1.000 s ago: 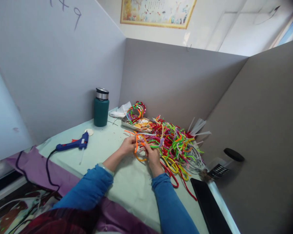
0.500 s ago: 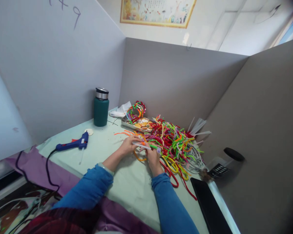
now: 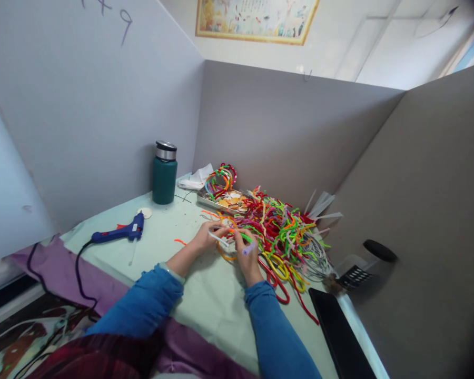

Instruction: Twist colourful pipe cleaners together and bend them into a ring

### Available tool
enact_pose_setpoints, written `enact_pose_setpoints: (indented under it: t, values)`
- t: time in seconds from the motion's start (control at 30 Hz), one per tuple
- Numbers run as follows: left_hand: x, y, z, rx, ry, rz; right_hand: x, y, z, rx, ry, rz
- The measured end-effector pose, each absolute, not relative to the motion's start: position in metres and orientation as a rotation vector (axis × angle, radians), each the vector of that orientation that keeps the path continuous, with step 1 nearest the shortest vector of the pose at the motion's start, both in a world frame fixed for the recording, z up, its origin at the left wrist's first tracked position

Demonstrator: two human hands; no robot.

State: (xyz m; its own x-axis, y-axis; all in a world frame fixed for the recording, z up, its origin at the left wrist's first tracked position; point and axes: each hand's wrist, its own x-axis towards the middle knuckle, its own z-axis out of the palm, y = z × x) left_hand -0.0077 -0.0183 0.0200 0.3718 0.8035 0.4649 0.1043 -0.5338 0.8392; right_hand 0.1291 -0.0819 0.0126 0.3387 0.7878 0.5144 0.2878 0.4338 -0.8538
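I have both hands over the table [image 3: 205, 305], fingers narrow: left hand [image 3: 205, 238] pinching the white end of a multicoloured fuzzy strand [image 3: 249, 248], right hand [image 3: 247, 263] gripping its green and lilac stretch. Strand sits between them, just in front of the big fuzzy-stem pile [image 3: 278, 226], which crowds the right hand. Red loop [image 3: 275, 288] and yellow coils [image 3: 277, 267] lie beside the right wrist. Orange piece [image 3: 180, 241] near the left wrist. Metal tray [image 3: 217, 206] behind, with discs [image 3: 234, 199] and fuzzy rings [image 3: 221, 180]. Green bottle [image 3: 163, 181] and blue glue gun [image 3: 120, 234], corded, stand clear left. Black slab [image 3: 339, 331] far right, grey partitions [image 3: 284, 126] around.
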Motion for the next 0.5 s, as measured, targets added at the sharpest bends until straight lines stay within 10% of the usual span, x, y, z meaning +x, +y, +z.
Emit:
enact_pose_setpoints:
  t: [0.5]
  values:
    - [-0.008, -0.023, 0.023, 1.711, 0.619, 0.901, 0.146, -0.072, 0.004, -1.159, -1.242, 0.346]
